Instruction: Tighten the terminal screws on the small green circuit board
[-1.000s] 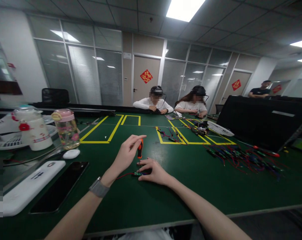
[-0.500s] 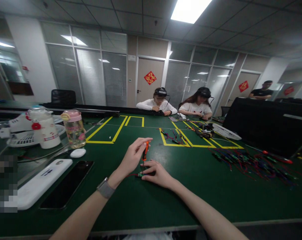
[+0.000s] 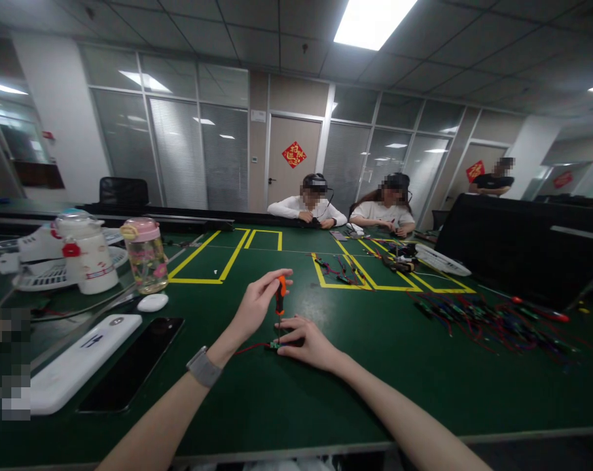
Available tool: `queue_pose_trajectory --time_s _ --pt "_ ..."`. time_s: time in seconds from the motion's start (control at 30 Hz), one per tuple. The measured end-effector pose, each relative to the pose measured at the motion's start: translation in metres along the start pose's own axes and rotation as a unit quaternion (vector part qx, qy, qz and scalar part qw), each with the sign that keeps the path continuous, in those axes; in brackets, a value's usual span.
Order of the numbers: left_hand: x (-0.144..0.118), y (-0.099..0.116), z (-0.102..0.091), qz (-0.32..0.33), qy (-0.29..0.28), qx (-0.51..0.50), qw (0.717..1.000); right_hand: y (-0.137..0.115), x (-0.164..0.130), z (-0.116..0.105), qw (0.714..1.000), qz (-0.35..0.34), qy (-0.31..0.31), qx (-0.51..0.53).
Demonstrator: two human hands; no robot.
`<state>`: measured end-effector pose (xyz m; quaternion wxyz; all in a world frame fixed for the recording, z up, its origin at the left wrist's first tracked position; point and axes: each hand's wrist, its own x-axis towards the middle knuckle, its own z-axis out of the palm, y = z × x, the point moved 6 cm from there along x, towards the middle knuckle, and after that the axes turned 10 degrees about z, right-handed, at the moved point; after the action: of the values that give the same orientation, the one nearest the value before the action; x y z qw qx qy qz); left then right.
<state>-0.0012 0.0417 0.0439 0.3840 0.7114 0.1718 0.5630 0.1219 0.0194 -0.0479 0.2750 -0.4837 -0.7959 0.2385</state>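
Screwdriver (image 3: 279,303) upright in raised left hand (image 3: 256,303)

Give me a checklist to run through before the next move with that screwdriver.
1. Screwdriver held in the left hand, close to upright: ok.
2. Shaft brought down to the small circuit board: ok.
3. Tip properly seated: cannot tell, too small to see.
4. Right hand at the board, fingers around its right end: ok; how firmly it holds: cannot tell.
5. Red wire clear of the shaft: ok, it runs off leftward.
6. Pile of wired boards away from both hands: ok.
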Motion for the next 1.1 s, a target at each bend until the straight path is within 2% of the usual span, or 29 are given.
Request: queue_pose_trajectory --time_s 0.07,0.23,0.3,0.53,0.77,0.83,1.0,1.1 --pt "0.001 -0.001 -0.002 -0.009 0.001 -0.013 1.0 0.001 0.0 0.0 1.0 0.001 0.0 0.002" --pt "0.0 0.004 -0.006 0.03 0.026 0.084 0.996 0.003 0.0 0.003 1.0 0.01 -0.003 -0.006" --pt "-0.001 0.003 -0.005 0.03 0.026 0.093 0.995 0.004 0.0 0.004 1.0 0.013 -0.009 -0.012" --pt "-0.002 -0.001 0.001 -0.006 -0.005 -0.008 1.0 0.001 -0.002 0.002 1.0 0.017 -0.013 -0.02" --pt "-0.002 0.005 -0.006 0.052 0.023 0.111 0.992 -0.005 -0.002 0.001 0.999 0.007 -0.017 -0.03" --pt "-0.002 0.005 -0.004 0.052 0.01 0.109 0.993 -0.005 -0.002 0.001 1.0 0.004 -0.009 -0.027" --pt "-0.002 0.008 0.003 0.016 -0.024 0.024 0.999 -0.008 -0.003 -0.002 0.999 0.002 0.035 -0.003" --pt "-0.004 0.01 0.003 0.02 -0.008 0.044 0.999 -0.008 -0.003 -0.003 0.998 0.024 0.054 -0.008"
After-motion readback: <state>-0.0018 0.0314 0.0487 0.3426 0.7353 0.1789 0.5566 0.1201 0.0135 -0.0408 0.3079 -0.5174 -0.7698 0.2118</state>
